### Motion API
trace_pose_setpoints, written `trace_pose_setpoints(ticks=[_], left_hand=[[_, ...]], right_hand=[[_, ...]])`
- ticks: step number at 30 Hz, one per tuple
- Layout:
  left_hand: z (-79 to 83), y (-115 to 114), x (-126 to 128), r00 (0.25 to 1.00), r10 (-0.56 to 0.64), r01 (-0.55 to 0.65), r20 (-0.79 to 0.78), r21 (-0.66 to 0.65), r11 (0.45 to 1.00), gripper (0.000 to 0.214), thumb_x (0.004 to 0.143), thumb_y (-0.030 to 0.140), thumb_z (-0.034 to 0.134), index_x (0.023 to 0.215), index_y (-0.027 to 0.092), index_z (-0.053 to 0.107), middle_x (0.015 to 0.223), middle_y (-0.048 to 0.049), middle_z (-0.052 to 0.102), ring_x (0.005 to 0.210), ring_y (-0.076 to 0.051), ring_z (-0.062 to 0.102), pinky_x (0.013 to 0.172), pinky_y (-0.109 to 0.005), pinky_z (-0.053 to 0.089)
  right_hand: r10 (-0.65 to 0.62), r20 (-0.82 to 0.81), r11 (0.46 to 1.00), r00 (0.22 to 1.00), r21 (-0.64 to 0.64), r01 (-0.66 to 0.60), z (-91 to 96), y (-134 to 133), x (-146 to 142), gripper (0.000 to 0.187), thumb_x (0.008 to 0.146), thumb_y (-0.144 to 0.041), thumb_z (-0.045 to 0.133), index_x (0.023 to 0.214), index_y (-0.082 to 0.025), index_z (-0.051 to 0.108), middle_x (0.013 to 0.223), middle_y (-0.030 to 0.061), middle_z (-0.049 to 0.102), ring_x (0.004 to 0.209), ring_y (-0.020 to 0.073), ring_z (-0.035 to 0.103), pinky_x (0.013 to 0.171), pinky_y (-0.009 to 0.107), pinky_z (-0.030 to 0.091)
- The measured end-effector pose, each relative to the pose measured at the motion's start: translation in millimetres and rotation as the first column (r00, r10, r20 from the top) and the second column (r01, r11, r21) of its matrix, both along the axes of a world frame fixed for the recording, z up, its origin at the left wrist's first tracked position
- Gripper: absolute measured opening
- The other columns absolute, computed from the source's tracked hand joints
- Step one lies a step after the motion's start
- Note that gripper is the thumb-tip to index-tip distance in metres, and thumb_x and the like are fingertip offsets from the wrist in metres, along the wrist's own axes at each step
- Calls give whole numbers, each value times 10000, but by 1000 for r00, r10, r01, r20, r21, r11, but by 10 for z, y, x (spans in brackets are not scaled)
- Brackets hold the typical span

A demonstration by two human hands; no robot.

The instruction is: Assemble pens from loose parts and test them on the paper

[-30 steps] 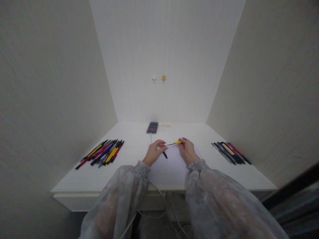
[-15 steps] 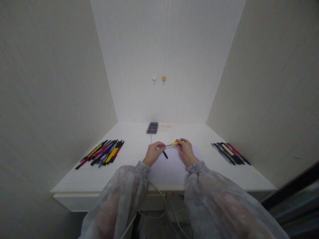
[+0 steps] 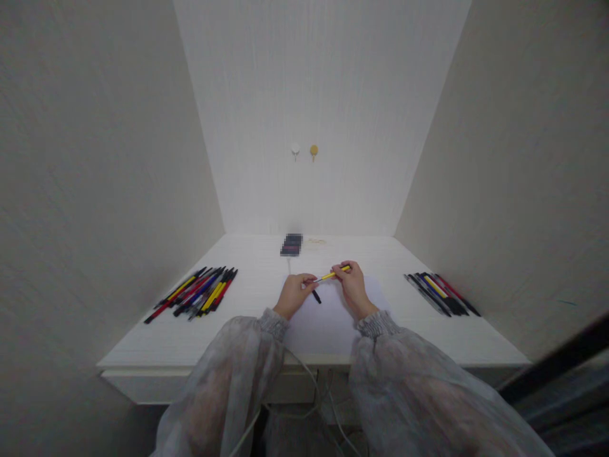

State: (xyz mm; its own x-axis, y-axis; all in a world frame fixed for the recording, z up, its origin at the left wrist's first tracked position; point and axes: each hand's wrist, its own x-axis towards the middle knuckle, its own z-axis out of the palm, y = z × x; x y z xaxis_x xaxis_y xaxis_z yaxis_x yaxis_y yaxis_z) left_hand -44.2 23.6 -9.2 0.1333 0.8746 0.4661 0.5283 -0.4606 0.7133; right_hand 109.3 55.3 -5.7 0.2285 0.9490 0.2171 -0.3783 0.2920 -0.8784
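Observation:
My right hand (image 3: 351, 287) pinches the far end of a yellow pen barrel (image 3: 333, 274) above a white sheet of paper (image 3: 328, 317). My left hand (image 3: 295, 292) is closed with its fingertips at the barrel's near, thin tip. A short black pen part (image 3: 316, 296) sticks out below my left hand, and I cannot tell whether it lies on the paper or is held. Both hands hover close together over the middle of the white desk (image 3: 257, 298).
A pile of several red, yellow, blue and black pens (image 3: 197, 292) lies at the left of the desk. A smaller row of pens (image 3: 440, 293) lies at the right. A dark phone (image 3: 292, 244) with a cable lies at the back. Walls close in on three sides.
My right hand has moved left toward my left hand, and the yellow barrel has slid along with it, tilting slightly. The gap between the hands has shrunk.

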Motion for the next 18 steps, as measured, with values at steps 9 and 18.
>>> trace_pose_setpoints(ticks=[9,18], left_hand=[[-4,7,-16,998,-26,30,-63,60,998,163,743,249,533,791,155,657,766,-32,667,705,-128,585,688,-234,428],[-37,24,-38,998,17,-12,-63,80,997,168,741,262,534,777,152,656,768,-40,663,720,-142,582,708,-254,430]], right_hand=[[43,54,998,998,47,-46,8,-33,5,347,538,-258,679,757,-182,421,645,-43,557,592,121,597,512,230,481],[-120,-88,993,989,0,121,63,-12,135,361,502,-201,681,749,-178,420,635,-55,535,565,106,587,479,205,475]])
